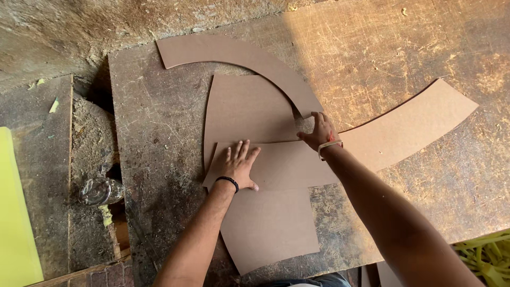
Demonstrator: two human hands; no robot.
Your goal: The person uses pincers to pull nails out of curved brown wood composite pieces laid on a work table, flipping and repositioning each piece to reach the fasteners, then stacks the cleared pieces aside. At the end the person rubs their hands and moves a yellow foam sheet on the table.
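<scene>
While the left hand [237, 163] lies flat and spread on the long arc [372, 143], the right hand [320, 131] pinches the upper arc's [239, 56] end (fingers curled); bare scratched board [414, 48] spreads rightward.
</scene>
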